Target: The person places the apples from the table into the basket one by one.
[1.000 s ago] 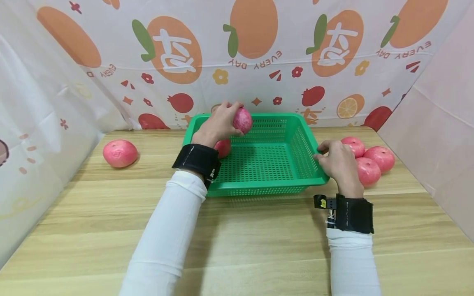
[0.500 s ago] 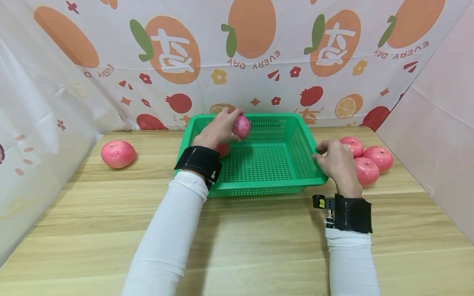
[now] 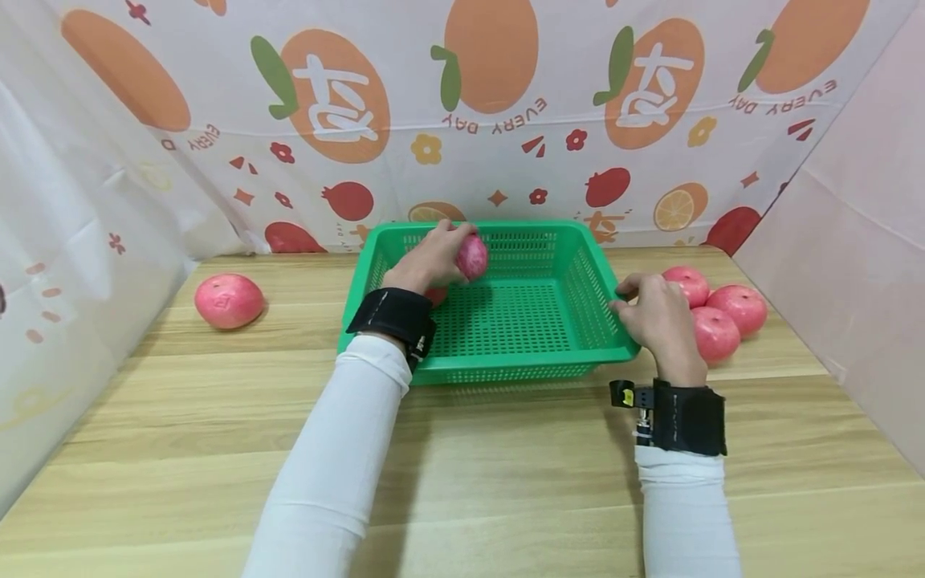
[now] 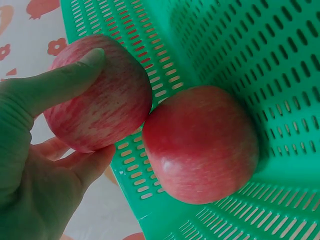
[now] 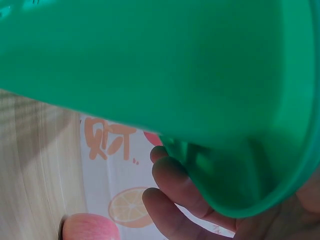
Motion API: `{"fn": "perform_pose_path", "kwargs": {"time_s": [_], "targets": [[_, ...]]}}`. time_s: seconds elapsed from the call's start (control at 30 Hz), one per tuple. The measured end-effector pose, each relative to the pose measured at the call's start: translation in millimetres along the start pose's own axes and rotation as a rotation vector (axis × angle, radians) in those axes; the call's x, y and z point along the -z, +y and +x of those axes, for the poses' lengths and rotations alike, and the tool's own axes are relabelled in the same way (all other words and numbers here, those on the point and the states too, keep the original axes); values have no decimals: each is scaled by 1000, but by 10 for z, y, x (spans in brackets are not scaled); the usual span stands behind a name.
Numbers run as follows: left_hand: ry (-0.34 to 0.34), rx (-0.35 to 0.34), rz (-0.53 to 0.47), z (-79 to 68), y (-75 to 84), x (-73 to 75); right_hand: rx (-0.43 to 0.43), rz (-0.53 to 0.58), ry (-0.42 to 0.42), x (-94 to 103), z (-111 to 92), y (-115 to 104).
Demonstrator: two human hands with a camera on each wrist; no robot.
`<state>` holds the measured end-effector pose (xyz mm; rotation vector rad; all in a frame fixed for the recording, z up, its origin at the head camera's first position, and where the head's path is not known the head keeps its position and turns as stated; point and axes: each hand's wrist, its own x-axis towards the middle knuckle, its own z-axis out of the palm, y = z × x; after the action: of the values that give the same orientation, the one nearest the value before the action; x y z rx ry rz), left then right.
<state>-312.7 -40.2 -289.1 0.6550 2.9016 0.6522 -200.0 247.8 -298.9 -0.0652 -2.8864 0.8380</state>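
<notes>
My left hand (image 3: pixel 428 263) grips a streaky red apple (image 3: pixel 473 257) inside the back left part of the green plastic basket (image 3: pixel 520 359). In the left wrist view, the thumb lies across the top of this held apple (image 4: pixel 112 107) and the fingers are beneath it. Right beside it, a second apple (image 4: pixel 202 145) lies in the basket, mostly hidden behind the hand in the head view. At the basket's right side my right hand (image 3: pixel 661 317) holds the rim, its fingers (image 5: pixel 172 180) curled under the edge in the right wrist view.
One apple (image 3: pixel 230 301) lies on the wooden table (image 3: pixel 527 482) left of the basket. Three more apples (image 3: pixel 715 333) sit together just right of my right hand. A fruit-printed cloth (image 3: pixel 491 177) stands close behind the basket, with pale cloth at both sides.
My left hand has lowered the held apple from above the basket's back rim down into the basket. The right hand stays on the rim.
</notes>
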Motion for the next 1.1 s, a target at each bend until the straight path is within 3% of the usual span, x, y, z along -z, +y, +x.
{"fn": "perform_pose_path", "kwargs": {"time_s": [0.53, 1.1], "targets": [[-80, 89, 39, 45, 55, -105, 6, 9, -3, -6, -4, 7], [-121, 68, 113, 45, 74, -146, 2, -6, 1, -7, 8, 16]]}}
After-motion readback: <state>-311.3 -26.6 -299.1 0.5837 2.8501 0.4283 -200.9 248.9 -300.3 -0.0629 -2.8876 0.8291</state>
